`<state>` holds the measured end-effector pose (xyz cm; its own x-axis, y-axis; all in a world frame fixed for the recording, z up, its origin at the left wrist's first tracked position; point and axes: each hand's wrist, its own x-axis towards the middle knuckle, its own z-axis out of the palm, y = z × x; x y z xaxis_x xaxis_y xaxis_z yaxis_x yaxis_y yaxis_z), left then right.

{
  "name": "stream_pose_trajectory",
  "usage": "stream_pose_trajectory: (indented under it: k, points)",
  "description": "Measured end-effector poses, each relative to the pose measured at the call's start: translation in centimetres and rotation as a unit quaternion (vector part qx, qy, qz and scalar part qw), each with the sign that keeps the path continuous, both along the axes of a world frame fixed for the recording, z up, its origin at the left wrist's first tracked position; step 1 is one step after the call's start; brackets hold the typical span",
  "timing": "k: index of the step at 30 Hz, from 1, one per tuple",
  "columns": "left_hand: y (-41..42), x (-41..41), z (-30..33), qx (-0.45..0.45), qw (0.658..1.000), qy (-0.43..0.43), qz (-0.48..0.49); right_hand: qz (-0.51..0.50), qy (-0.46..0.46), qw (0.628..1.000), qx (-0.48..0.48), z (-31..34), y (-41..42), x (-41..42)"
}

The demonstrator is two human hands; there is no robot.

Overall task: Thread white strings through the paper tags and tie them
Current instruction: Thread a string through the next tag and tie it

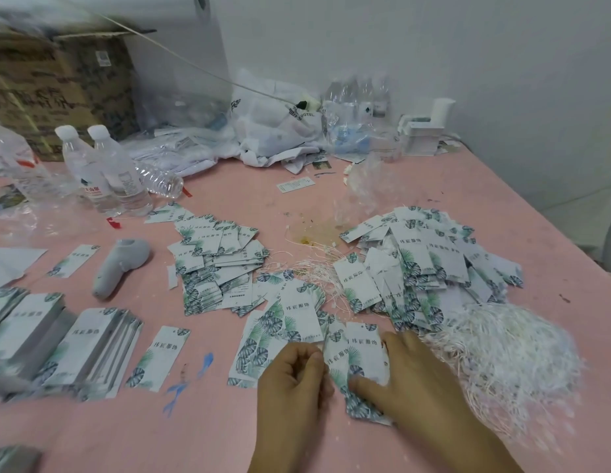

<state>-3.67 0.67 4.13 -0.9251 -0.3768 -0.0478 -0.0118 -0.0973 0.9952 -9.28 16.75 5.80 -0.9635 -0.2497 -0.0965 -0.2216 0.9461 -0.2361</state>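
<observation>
White paper tags with green leaf prints cover the pink table [229,431]. My left hand [292,380] and my right hand [406,373] both grip a small bunch of tags [360,356] near the front edge. A loose pile of white strings [509,349] lies just right of my right hand. More strings [317,268] spread between two tag heaps: one heap [218,264] at centre left, a bigger heap [427,264] at centre right. Whether a string runs through the held tags cannot be made out.
Neat stacks of tags [92,349] lie at the left, with a grey handheld device [121,264] behind them. Water bottles [106,172], a cardboard box [58,87], plastic bags [277,128] and a small white box [422,138] stand at the back. The table's right edge runs diagonally.
</observation>
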Motion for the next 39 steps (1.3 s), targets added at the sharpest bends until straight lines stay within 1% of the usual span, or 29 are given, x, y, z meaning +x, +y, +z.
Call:
stream_pose_trajectory:
  k: [2,5,9,11,14,16,18,21,22,24,25,26,28,29,31,32,33,34,35,36,37,38,39]
  points:
    - [0.2,0.0,-0.1,-0.014,1.0,-0.001,-0.017,0.003,-0.001,1.0,-0.004,-0.3,-0.1,0.1]
    - [0.3,0.1,-0.2,-0.039,0.998,-0.01,-0.038,-0.014,-0.014,0.998,-0.067,-0.1,0.0,0.0]
    - [0.3,0.0,-0.1,-0.049,0.998,-0.021,-0.043,-0.025,-0.012,0.989,-0.145,0.0,0.3,0.0]
    - [0.4,0.0,0.0,-0.059,0.997,-0.017,-0.045,-0.042,-0.019,0.982,-0.185,-0.1,0.5,-0.3]
    - [0.4,0.0,0.0,-0.071,0.996,-0.016,-0.048,-0.078,-0.065,0.963,-0.249,0.0,1.0,-0.9]
    - [0.4,0.1,-0.1,-0.068,0.996,-0.019,-0.047,-0.09,-0.077,0.953,-0.277,0.1,1.2,-1.3]
    - [0.5,0.2,0.1,-0.066,0.996,-0.019,-0.05,-0.093,-0.057,0.952,-0.286,0.1,1.3,-1.3]
    - [0.5,0.3,0.2,-0.078,0.995,-0.013,-0.056,-0.068,0.029,0.971,-0.227,-0.3,1.2,-1.0]
    - [0.5,0.3,0.2,-0.081,0.995,-0.015,-0.059,-0.059,0.051,0.971,-0.225,-0.4,1.1,-1.0]
    - [0.4,0.4,0.3,-0.069,0.995,-0.014,-0.064,-0.056,0.074,0.959,-0.267,-0.4,0.9,-1.0]
    - [0.4,0.3,0.4,-0.051,0.996,-0.016,-0.064,-0.06,0.069,0.944,-0.316,-0.2,0.9,-1.0]
    - [0.4,0.3,0.4,-0.034,0.997,-0.019,-0.062,-0.071,0.043,0.921,-0.38,0.1,0.9,-0.9]
    - [0.5,0.2,0.6,0.015,0.998,-0.013,-0.06,-0.086,-0.06,0.863,-0.495,0.9,0.7,-0.5]
    - [0.5,0.1,0.7,0.037,0.997,-0.01,-0.064,-0.078,-0.125,0.841,-0.521,1.2,0.4,-0.1]
    - [0.6,0.2,0.6,0.063,0.996,-0.005,-0.063,-0.034,-0.232,0.821,-0.521,1.5,-0.4,0.6]
    - [0.6,0.1,0.4,0.086,0.995,-0.009,-0.05,-0.013,-0.258,0.823,-0.506,1.5,-0.9,0.9]
    - [0.6,0.0,0.3,0.13,0.991,-0.01,-0.032,0.001,-0.255,0.837,-0.484,1.4,-1.3,1.2]
    - [0.5,-0.2,0.0,0.169,0.985,-0.013,-0.016,0.005,-0.22,0.864,-0.453,1.2,-1.6,1.4]
    - [0.4,-0.3,-0.2,0.208,0.978,-0.015,-0.005,-0.005,-0.161,0.896,-0.413,0.9,-1.8,1.3]
    - [0.3,-0.4,-0.5,0.232,0.972,-0.02,0.0,-0.018,-0.09,0.921,-0.379,0.7,-1.9,1.1]
    - [0.3,-0.5,-0.4,0.258,0.966,-0.029,0.002,-0.031,-0.024,0.929,-0.368,0.8,-2.0,0.9]
    - [0.0,-0.5,-0.5,0.285,0.958,-0.045,-0.008,-0.029,0.016,0.927,-0.373,0.9,-2.0,0.4]
    - [-0.2,-0.4,-0.5,0.314,0.947,-0.062,-0.033,-0.01,0.031,0.928,-0.37,1.2,-2.3,-0.1]
